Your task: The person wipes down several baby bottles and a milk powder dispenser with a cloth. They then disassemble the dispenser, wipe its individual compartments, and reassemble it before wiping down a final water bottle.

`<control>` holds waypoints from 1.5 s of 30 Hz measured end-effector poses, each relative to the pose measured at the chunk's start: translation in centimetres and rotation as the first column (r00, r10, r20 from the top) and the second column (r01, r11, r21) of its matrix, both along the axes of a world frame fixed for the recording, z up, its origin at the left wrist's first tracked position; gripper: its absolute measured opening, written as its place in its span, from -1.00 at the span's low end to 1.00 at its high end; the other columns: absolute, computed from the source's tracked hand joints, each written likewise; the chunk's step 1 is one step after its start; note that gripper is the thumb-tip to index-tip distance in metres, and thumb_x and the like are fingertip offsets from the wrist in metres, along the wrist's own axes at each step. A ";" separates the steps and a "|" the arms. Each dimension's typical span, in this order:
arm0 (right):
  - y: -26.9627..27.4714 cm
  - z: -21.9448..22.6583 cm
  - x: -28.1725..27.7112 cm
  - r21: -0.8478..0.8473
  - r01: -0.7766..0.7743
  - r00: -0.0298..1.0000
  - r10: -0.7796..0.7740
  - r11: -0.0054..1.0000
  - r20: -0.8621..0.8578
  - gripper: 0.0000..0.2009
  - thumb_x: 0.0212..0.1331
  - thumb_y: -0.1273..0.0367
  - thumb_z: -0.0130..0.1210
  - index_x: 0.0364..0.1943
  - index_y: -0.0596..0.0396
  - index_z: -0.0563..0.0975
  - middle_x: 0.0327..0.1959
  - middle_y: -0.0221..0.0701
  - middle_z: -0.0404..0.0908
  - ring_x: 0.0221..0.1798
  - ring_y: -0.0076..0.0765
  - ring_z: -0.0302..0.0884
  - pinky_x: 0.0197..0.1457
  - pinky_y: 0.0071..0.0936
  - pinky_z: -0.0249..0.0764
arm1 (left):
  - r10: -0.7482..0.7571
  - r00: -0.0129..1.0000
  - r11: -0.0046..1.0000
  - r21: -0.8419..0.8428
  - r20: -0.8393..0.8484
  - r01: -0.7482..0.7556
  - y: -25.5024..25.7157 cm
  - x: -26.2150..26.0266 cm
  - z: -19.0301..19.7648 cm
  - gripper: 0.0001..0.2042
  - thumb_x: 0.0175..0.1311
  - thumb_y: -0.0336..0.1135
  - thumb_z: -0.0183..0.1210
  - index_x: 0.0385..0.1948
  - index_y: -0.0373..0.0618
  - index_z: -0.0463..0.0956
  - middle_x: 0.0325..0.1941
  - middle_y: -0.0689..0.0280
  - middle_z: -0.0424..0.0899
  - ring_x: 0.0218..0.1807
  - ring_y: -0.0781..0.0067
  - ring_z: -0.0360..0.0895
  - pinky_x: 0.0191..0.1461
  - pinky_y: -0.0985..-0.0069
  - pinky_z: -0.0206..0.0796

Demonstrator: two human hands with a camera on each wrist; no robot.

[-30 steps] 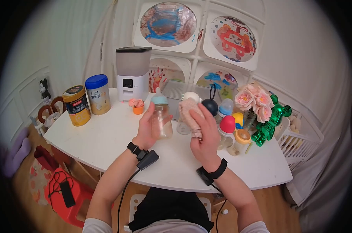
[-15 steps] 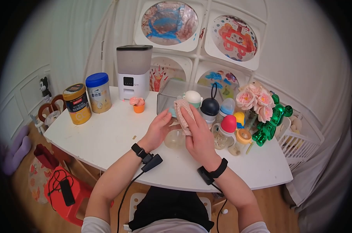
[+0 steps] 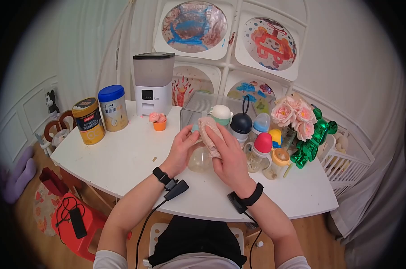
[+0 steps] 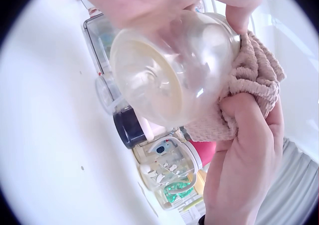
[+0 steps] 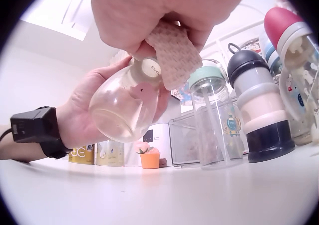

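A clear baby bottle (image 3: 199, 160) is held tilted above the white table, its base toward the person. The left hand (image 3: 181, 152) grips it from the left side, fingers curled behind it in the right wrist view. Against the bottle's upper part, the right hand (image 3: 231, 162) pinches a pink textured cloth (image 3: 210, 134). In the left wrist view the bottle's round base (image 4: 144, 80) faces the camera, with the cloth (image 4: 249, 80) bunched around its other end. The right wrist view shows the bottle (image 5: 124, 103) in the left palm (image 5: 82, 108).
Several bottles, including a red-capped one (image 3: 259, 154), and a dark-lidded stacked container (image 3: 241, 125) stand right of the hands. Behind are a clear box (image 3: 191, 110) and a dispenser (image 3: 153, 85). Two tins (image 3: 88, 123) and an orange flower pot (image 3: 159, 124) stand left.
The bottle has gone from upright to tilted, its base now toward the person. The hands have come together, and the cloth has moved left onto the bottle's upper part.
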State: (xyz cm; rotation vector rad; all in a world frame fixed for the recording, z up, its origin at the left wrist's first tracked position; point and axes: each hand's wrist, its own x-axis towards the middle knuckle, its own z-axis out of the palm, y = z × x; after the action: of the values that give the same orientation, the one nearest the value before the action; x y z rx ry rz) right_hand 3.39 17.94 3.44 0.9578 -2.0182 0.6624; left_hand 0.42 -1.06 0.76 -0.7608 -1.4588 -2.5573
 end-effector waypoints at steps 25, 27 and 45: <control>-0.1 -0.7 0.2 0.199 -0.158 0.984 0.138 0.967 0.113 -0.24 0.03 0.58 0.21 0.42 -0.36 0.51 0.43 -0.23 0.47 0.23 0.02 0.60 0.17 -0.18 0.66 | 0.338 0.926 0.902 0.223 0.167 -0.369 -1.8 -1.3 0.0 -0.61 0.66 0.01 0.04 0.21 -0.12 0.45 0.16 0.28 0.61 0.21 0.38 0.56 0.36 0.27 0.40; -0.2 -0.6 0.3 0.211 -0.163 0.983 0.142 0.964 0.113 -0.23 0.01 0.58 0.21 0.41 -0.38 0.52 0.43 -0.23 0.47 0.23 0.01 0.59 0.14 -0.19 0.67 | 0.333 0.921 0.889 0.258 0.200 -0.377 -2.0 -1.3 0.1 -0.61 0.67 0.01 0.01 0.21 -0.13 0.45 0.17 0.26 0.61 0.21 0.36 0.56 0.37 0.26 0.40; -0.6 -0.1 0.9 0.289 0.080 0.996 -0.067 0.954 -0.055 -0.17 -0.07 0.58 0.24 0.42 -0.45 0.52 0.49 -0.30 0.45 0.24 -0.12 0.61 0.02 -0.30 0.72 | 0.068 0.922 0.875 0.421 0.382 -0.240 -2.6 -1.9 -0.5 -0.48 0.68 0.17 -0.24 0.16 -0.08 0.48 0.00 0.20 0.67 0.10 0.22 0.60 0.29 0.22 0.44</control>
State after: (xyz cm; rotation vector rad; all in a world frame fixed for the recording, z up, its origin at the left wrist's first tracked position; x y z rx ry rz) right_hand 4.34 17.31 3.32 1.0496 -2.1375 0.3036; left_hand -1.50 -3.71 0.26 -0.1045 -0.8514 -2.8377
